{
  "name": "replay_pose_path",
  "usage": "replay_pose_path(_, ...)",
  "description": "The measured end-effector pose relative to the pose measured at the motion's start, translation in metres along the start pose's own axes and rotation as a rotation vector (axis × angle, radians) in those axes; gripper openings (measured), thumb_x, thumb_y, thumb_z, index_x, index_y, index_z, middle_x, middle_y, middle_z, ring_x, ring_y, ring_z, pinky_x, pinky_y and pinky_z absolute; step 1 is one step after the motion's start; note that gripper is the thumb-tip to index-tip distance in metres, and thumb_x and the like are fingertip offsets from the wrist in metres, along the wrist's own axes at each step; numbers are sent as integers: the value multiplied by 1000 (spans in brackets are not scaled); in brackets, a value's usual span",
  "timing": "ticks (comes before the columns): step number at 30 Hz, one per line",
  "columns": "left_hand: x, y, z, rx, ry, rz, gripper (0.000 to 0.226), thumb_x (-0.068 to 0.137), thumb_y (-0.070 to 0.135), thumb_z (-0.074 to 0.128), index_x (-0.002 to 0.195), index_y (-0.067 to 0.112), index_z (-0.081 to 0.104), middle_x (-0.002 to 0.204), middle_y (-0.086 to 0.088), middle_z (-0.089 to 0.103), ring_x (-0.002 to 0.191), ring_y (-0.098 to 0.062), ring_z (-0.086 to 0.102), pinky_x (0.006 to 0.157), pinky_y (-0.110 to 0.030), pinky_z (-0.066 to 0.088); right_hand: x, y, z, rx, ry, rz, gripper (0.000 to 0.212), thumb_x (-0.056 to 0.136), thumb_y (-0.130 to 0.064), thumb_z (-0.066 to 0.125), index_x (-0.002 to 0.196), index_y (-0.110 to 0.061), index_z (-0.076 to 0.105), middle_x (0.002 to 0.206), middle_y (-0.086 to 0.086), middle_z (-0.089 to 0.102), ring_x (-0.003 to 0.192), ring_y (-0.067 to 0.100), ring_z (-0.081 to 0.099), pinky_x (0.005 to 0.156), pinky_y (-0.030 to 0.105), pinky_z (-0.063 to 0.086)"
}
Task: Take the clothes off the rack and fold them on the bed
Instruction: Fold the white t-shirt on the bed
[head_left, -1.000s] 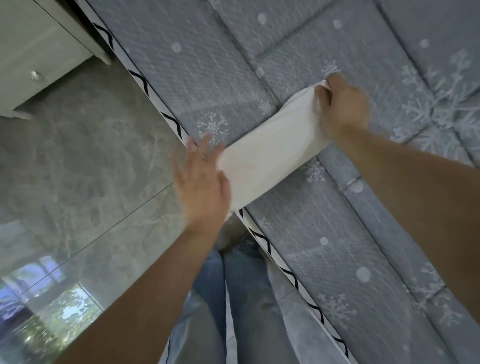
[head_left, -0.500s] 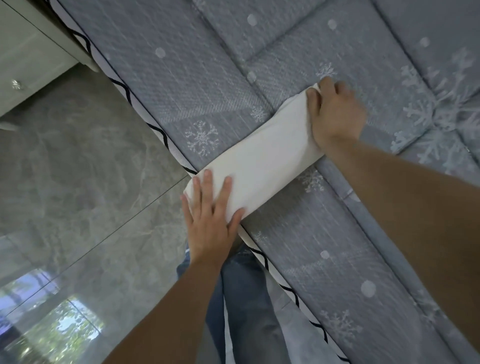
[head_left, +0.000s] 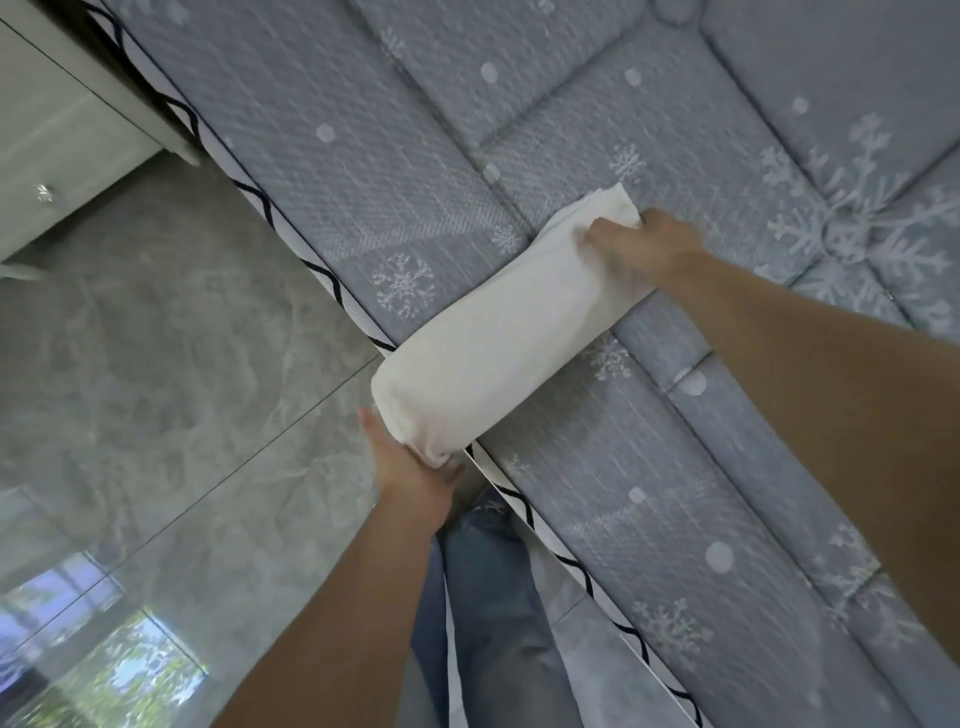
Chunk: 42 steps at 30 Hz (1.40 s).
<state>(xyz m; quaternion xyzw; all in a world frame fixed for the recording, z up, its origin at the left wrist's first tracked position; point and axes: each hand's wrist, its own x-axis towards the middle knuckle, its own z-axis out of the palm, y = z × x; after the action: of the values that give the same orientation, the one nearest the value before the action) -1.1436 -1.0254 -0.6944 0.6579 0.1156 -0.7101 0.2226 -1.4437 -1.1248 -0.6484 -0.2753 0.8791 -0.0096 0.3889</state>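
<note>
A white garment (head_left: 498, 332), folded into a long narrow strip, lies across the edge of the grey quilted bed (head_left: 405, 171) with snowflake print. My left hand (head_left: 410, 467) grips its near end, which hangs over the bed's edge, fingers tucked under the cloth. My right hand (head_left: 639, 249) holds the far end, with fingers curled into the fabric on the mattress. No clothes rack is in view.
Polished grey marble floor (head_left: 156, 389) lies left of the bed. A pale cabinet with a drawer knob (head_left: 44, 192) stands at the upper left. My legs in blue jeans (head_left: 493, 597) stand against the bed's piped edge (head_left: 550, 551).
My left hand has gone from pressing flat on the garment's near end to gripping it from below. The right hand has shifted its grip on the far end.
</note>
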Motion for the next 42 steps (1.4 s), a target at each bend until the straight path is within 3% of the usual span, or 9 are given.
replay_pose_path(3, 9, 5, 3, 175, 52, 45, 69, 76, 84, 50, 123, 35, 62, 105, 11, 74, 95, -15, 68, 77, -35, 51, 5, 3, -8, 76, -79, 9, 73, 78, -52, 76, 136, -14, 53, 128, 3, 56, 112, 24, 54, 86, 33, 42)
replay_pose_path(9, 12, 12, -2, 145, -18, 53, 67, 65, 50, 85, 123, 23, 63, 111, 3, 75, 101, -17, 72, 80, -33, 57, -2, 0, -4, 192, -132, -44, 68, 76, -42, 85, 131, -16, 55, 118, 0, 52, 106, 20, 52, 88, 33, 44)
replay_pose_path(17, -30, 62, -2, 227, -26, 316, 30, 83, 19, 78, 111, 18, 67, 109, 1, 74, 99, -17, 71, 66, -28, 58, -53, 16, -30, 410, -205, -82, 67, 80, -39, 82, 138, -19, 53, 120, -4, 59, 112, 19, 56, 94, 38, 48)
replay_pose_path(22, -85, 103, 15, 254, -130, 390, 47, 81, 25, 80, 125, 21, 63, 110, 4, 75, 104, -17, 71, 80, -37, 60, -104, 23, -63, 616, -124, -174, 49, 74, -37, 86, 117, -22, 67, 116, -3, 72, 109, 17, 68, 101, 43, 53)
replay_pose_path(25, -131, 124, 30, 270, -197, 461, 52, 82, 25, 79, 130, 21, 59, 113, 3, 74, 96, -14, 73, 69, -35, 61, -144, 22, -96, 791, -110, -214, 47, 72, -28, 89, 114, -19, 70, 114, -1, 75, 107, 15, 71, 98, 39, 55)
replay_pose_path(30, -199, 153, 51, 422, -359, 612, 52, 83, 13, 77, 132, 11, 58, 121, -5, 71, 111, -22, 68, 94, -45, 55, -196, 30, -147, 915, -3, -238, 35, 77, -15, 85, 109, -16, 71, 112, 0, 75, 102, 12, 72, 86, 30, 59)
replay_pose_path(35, -271, 159, 74, 608, -384, 711, 45, 85, 4, 72, 127, 4, 60, 119, -9, 71, 107, -23, 69, 96, -43, 54, -249, 43, -198, 956, 66, -273, 43, 75, -22, 87, 114, -19, 69, 113, -3, 74, 106, 15, 70, 92, 36, 56)
replay_pose_path(40, -324, 148, 99, 649, -463, 711, 27, 92, 13, 68, 118, 14, 64, 106, 0, 75, 94, -14, 72, 69, -27, 59, -292, 61, -231, 1035, 103, -314, 68, 64, -46, 88, 123, -18, 68, 116, 1, 74, 107, 21, 71, 98, 48, 54)
replay_pose_path(42, -340, 145, 112, 687, -503, 736, 20, 95, 19, 65, 114, 17, 65, 101, 4, 76, 91, -10, 72, 71, -26, 59, -306, 70, -243, 1067, 136, -302, 67, 64, -51, 86, 120, -19, 70, 114, 0, 75, 106, 21, 71, 98, 50, 54)
